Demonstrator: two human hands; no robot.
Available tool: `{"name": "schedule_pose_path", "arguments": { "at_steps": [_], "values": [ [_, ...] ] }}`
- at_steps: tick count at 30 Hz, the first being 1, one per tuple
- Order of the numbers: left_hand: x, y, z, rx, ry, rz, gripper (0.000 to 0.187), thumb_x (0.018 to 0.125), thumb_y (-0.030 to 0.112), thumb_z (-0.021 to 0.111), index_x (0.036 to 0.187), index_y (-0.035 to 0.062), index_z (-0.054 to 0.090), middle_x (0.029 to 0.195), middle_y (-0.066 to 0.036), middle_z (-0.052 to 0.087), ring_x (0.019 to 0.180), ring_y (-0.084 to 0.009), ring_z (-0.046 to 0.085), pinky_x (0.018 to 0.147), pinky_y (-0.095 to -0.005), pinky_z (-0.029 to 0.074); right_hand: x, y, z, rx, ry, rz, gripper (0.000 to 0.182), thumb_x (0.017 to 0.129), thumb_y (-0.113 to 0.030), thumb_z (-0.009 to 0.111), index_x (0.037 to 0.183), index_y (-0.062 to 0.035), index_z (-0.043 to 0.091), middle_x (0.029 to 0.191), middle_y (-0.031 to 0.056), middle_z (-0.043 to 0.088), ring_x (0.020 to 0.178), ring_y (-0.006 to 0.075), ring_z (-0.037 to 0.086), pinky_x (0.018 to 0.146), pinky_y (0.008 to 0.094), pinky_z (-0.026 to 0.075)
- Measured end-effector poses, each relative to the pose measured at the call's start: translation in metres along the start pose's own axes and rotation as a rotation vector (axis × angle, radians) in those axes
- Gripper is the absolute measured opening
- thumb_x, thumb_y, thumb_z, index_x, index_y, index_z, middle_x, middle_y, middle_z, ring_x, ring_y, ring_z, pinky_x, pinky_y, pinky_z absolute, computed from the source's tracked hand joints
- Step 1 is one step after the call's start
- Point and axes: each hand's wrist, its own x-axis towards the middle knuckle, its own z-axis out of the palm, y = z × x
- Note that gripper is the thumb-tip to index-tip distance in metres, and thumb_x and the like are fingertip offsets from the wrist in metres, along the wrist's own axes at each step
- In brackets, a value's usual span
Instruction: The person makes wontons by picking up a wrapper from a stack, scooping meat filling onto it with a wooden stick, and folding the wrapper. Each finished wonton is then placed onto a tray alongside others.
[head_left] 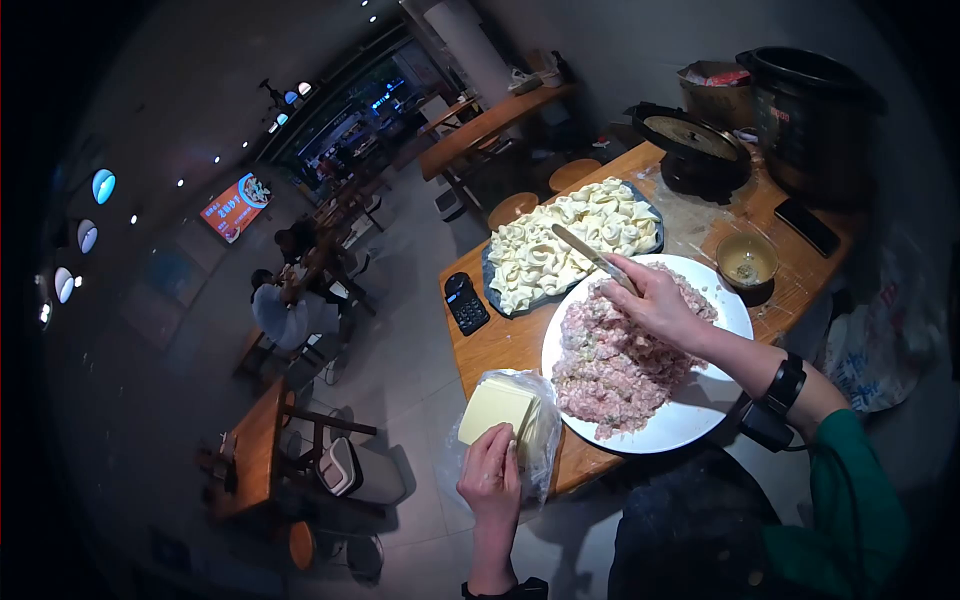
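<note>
My right hand (660,305) grips a narrow flat filling spatula (582,248), its blade pointing up and left above the plate. Beneath that hand, pink minced meat filling (620,370) is heaped on a large white plate (695,425). My left hand (490,470) has its fingers closed at the near edge of a square wonton wrapper (497,412), on top of a stack. The stack sits in a clear plastic bag (540,470) at the table's edge. Behind the plate, a dark tray (650,200) is piled with folded wontons (570,245).
On the wooden table (480,350) are a black card-reader-like device (466,303), a small bowl (746,260) and a phone (807,228). A lidded black pot (700,150) and a large dark cooker (810,120) stand farther back. Seated people (285,310) are at left.
</note>
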Motion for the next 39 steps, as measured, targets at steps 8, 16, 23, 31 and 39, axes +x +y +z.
{"name": "schedule_pose_path", "arguments": {
  "at_steps": [8, 16, 23, 31, 39],
  "values": [
    [0.024, -0.038, -0.022, 0.126, -0.206, 0.045, 0.019, 0.070, -0.001, 0.069, 0.086, 0.0090, 0.066, 0.087, -0.004, 0.064, 0.078, -0.0223, 0.062, 0.065, -0.0315, 0.050, -0.113, 0.021, -0.039, 0.047, -0.320, 0.121, 0.031, 0.095, -0.011, 0.048, 0.123, -0.0012, 0.055, 0.083, 0.0015, 0.067, 0.058, 0.0024, 0.047, 0.053, 0.0185, 0.042],
    [0.034, -0.045, -0.026, 0.120, -0.357, 0.212, 0.014, 0.070, 0.006, 0.065, 0.083, 0.0115, 0.061, 0.087, 0.000, 0.063, 0.080, -0.0186, 0.062, 0.064, -0.0304, 0.051, -0.150, 0.030, -0.070, -0.079, -0.268, 0.185, 0.027, 0.094, -0.010, 0.049, 0.116, 0.0021, 0.059, 0.079, 0.0020, 0.066, 0.065, 0.0050, 0.055, 0.059, 0.0200, 0.045],
    [0.038, -0.046, -0.023, 0.187, -0.347, 0.351, 0.012, 0.074, 0.002, 0.062, 0.081, 0.0115, 0.058, 0.086, -0.002, 0.061, 0.074, -0.0216, 0.061, 0.058, -0.0311, 0.050, -0.159, 0.026, -0.059, -0.018, -0.360, 0.160, 0.027, 0.093, -0.008, 0.052, 0.116, 0.0024, 0.059, 0.082, 0.0052, 0.068, 0.072, 0.0077, 0.060, 0.068, 0.0237, 0.049],
    [0.050, -0.046, -0.034, 0.013, -0.517, 0.281, 0.013, 0.074, 0.003, 0.063, 0.082, 0.0129, 0.061, 0.090, -0.002, 0.062, 0.077, -0.0213, 0.062, 0.063, -0.0307, 0.051, -0.168, 0.018, -0.061, -0.120, -0.467, 0.168, 0.025, 0.092, -0.009, 0.055, 0.115, -0.0011, 0.061, 0.082, 0.0076, 0.069, 0.073, 0.0102, 0.063, 0.068, 0.0240, 0.050],
    [0.047, -0.043, -0.031, 0.095, -0.512, 0.374, 0.016, 0.070, 0.001, 0.063, 0.080, 0.0127, 0.061, 0.086, -0.002, 0.062, 0.075, -0.0209, 0.062, 0.061, -0.0306, 0.050, -0.174, 0.026, -0.055, -0.099, -0.460, 0.161, 0.025, 0.090, -0.009, 0.057, 0.114, -0.0011, 0.061, 0.081, 0.0090, 0.069, 0.074, 0.0109, 0.065, 0.068, 0.0247, 0.051]
  ]
}}
